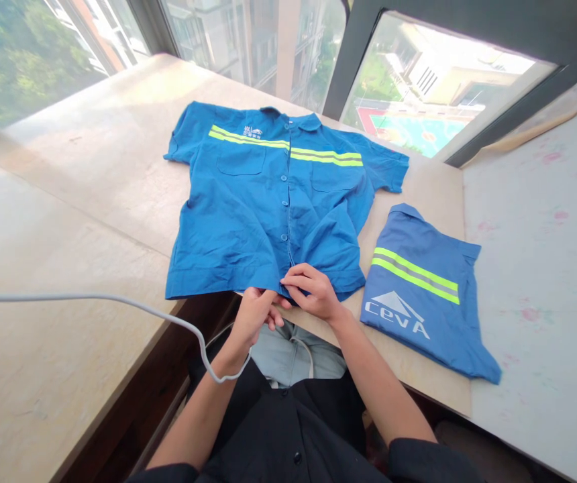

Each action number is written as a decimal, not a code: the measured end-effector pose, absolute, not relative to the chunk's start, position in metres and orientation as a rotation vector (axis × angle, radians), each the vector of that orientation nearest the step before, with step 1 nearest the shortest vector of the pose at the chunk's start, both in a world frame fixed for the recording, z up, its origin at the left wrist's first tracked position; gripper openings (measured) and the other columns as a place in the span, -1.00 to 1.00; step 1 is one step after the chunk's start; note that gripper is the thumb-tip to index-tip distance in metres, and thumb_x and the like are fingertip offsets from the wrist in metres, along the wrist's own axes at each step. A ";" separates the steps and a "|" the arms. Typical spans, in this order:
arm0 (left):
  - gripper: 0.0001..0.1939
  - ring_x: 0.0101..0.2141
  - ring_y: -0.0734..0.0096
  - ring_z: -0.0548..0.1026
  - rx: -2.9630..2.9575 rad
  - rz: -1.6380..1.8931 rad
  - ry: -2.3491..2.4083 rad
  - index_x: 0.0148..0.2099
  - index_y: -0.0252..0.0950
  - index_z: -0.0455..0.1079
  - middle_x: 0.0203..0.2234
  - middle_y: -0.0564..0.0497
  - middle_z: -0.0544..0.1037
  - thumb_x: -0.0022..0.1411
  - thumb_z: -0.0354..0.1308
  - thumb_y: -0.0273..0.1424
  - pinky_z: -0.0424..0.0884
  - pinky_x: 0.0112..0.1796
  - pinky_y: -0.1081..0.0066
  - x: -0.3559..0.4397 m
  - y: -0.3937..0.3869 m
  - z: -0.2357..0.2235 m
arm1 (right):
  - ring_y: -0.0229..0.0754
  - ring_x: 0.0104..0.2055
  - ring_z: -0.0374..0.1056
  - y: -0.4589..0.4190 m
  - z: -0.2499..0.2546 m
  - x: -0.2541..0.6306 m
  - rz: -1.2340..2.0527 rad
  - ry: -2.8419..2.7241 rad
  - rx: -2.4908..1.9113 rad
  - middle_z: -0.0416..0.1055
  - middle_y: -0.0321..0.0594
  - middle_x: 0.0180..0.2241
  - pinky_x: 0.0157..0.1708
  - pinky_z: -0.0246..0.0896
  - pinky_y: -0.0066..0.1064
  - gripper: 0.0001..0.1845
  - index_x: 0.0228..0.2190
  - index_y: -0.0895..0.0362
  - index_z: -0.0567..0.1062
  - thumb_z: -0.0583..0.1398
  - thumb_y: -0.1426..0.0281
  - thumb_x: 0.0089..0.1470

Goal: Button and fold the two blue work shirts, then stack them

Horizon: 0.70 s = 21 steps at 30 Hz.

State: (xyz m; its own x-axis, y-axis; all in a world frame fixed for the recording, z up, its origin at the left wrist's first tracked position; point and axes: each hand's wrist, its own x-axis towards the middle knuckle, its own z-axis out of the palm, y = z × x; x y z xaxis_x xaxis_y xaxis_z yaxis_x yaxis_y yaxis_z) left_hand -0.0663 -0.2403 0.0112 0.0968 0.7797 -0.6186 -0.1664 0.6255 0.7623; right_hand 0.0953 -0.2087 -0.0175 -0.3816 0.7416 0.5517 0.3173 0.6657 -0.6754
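A blue short-sleeved work shirt [233,215] with yellow-and-grey reflective stripes lies front up on the stone sill, collar toward the windows. Several buttons run down its front placket. At the middle of its bottom hem, my left hand [259,312] pinches the fabric, its other fingers partly spread below the edge. Close beside it, my right hand [313,292] pinches the placket's lower end between thumb and fingers. The lowest button is hidden by my fingers, if one is there.
A folded blue shirt [414,302] with a white logo lies to the right, near the pale wall [545,268]. A white cable [168,314] crosses from the left to my left wrist. Windows [258,40] border the far side of the stone sill [57,268].
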 end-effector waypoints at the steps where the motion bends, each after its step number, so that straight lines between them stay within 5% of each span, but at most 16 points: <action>1: -0.68 -0.78 0.53 0.37 0.601 0.764 1.306 -0.31 -0.38 0.41 -0.48 -0.10 0.61 -0.01 0.16 -0.20 0.15 -0.81 0.57 -0.066 -0.240 0.010 | -0.20 -0.21 0.44 -0.209 -0.017 0.095 0.588 -1.974 -0.827 0.48 -0.11 -0.24 -0.23 0.41 -0.35 -0.77 -0.20 0.09 0.58 0.14 0.52 0.22; 14: -0.69 -0.76 0.50 0.39 0.610 0.798 1.311 -0.28 -0.40 0.47 -0.49 -0.11 0.62 -0.06 0.11 -0.32 0.19 -0.80 0.55 -0.058 -0.241 0.010 | -0.20 -0.23 0.44 -0.209 -0.019 0.096 0.600 -1.960 -0.838 0.49 -0.14 -0.23 -0.25 0.40 -0.36 -0.74 -0.20 0.07 0.59 0.15 0.55 0.18; 21: -0.81 -0.80 0.49 0.35 0.934 0.668 1.465 -0.51 -0.34 0.43 -0.76 0.05 0.45 0.08 0.07 -0.41 0.23 -0.73 0.54 -0.063 -0.237 0.008 | -0.19 -0.26 0.43 -0.208 -0.019 0.095 0.590 -1.993 -0.842 0.49 -0.14 -0.28 -0.27 0.38 -0.34 -0.77 -0.25 0.10 0.58 0.15 0.55 0.16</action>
